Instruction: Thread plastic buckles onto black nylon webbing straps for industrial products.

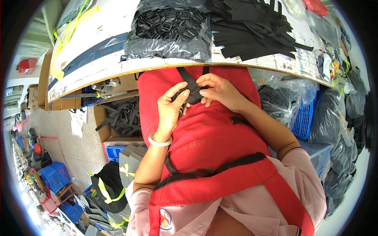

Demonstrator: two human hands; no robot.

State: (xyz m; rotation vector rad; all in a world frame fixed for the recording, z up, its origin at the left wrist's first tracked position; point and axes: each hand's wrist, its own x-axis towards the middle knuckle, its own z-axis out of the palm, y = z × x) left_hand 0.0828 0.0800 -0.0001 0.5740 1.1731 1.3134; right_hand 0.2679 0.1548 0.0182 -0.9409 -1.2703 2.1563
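Note:
Above my red apron, just off the table's near edge, both hands work on a black webbing strap. My left hand pinches its left side between thumb and fingers. From the right, my right hand grips the strap with thumb and bent fingers. A dark piece that looks like a buckle lies between the fingertips, partly hidden by them. The strap runs up toward the table edge. On the table, a clear plastic bag holds many black plastic buckles.
Cut black strips lie piled on the white table, with yellow-green tape at its left. Below left stands a cardboard box of black straps. At the right are a blue crate and stuffed plastic bags.

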